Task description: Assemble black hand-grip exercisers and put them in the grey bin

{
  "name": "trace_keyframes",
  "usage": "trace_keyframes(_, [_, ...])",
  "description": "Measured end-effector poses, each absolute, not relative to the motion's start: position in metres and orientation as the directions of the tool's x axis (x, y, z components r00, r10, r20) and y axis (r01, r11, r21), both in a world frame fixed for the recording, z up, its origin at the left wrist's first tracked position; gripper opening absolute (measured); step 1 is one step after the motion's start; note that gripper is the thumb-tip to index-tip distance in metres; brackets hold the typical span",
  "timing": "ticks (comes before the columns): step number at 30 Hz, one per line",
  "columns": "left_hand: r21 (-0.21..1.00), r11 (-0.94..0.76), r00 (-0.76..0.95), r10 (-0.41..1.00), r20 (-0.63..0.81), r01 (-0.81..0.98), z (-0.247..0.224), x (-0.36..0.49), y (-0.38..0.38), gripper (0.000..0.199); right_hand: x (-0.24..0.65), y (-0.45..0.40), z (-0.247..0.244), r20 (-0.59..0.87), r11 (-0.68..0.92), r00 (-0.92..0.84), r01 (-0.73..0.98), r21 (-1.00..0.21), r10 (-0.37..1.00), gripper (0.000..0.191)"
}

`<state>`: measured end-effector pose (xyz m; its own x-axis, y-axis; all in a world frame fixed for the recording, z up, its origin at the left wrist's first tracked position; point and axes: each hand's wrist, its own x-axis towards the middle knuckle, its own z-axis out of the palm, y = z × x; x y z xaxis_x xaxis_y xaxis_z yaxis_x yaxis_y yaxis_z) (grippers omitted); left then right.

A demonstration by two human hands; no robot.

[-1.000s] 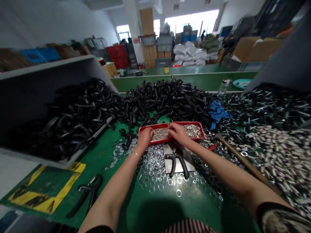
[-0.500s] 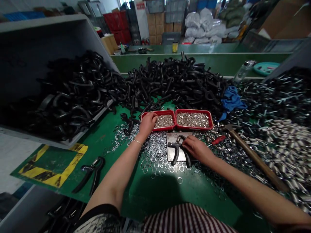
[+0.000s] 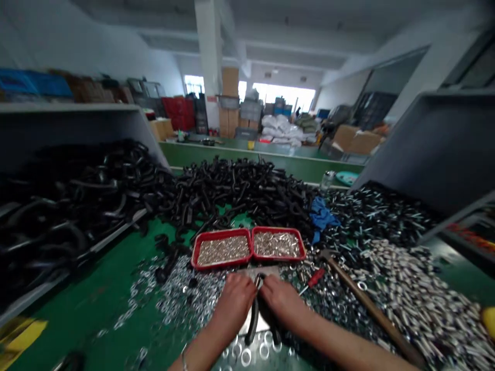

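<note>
green workbench (image 3: pixel 96 273): left hand (image 3: pixel 234 304) and right hand (image 3: pixel 280 304) half-hide black grip (image 3: pixel 252 322).

To your right lie a wooden-handled hammer (image 3: pixel 367 309) and a red-handled screwdriver (image 3: pixel 316 277); farther off, you have a blue rag (image 3: pixel 320 216), a plastic bottle (image 3: pixel 327 180) and white sacks (image 3: pixel 280 129).

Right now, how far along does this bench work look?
Done: I cannot tell which parts are finished. In hand: the left hand and right hand are on a black curved metal part on a steel plate. Left: a large heap of black parts, two red trays of small metal pieces, and scattered steel washers.
</note>
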<state>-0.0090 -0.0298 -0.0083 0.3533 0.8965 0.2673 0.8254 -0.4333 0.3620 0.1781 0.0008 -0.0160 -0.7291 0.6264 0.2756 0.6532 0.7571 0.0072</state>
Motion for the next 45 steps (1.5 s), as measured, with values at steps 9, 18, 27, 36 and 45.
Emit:
trace_keyframes(9, [0.069,-0.534,0.406,0.715,0.569,0.843,-0.062,0.002,-0.008,0.023,0.183,0.0,-0.054,0.468,0.748,-0.651,0.663,-0.032,0.598,0.023])
trace_keyframes(18, [-0.124,-0.616,0.566,0.603,0.562,0.778,-0.062,0.006,0.005,0.017,0.26,-0.022,-0.006,0.268,0.56,-0.503,0.628,-0.541,0.822,0.032])
trace_keyframes(27, [-0.21,-0.653,0.63,0.515,0.581,0.728,-0.087,0.001,0.015,0.018,0.389,-0.012,-0.013,0.361,0.415,-0.308,0.869,-0.269,0.88,0.032])
trace_keyframes(36, [-0.212,-0.626,0.622,0.559,0.548,0.75,-0.087,-0.001,0.012,0.017,0.438,-0.01,-0.042,0.533,0.315,-0.263,0.949,-0.008,0.804,0.024])
trace_keyframes(45, [-0.123,-0.637,0.633,0.688,0.356,0.761,-0.033,0.004,-0.024,0.031,0.439,-0.003,-0.025,0.288,0.225,-0.164,0.955,-0.192,0.943,0.028])
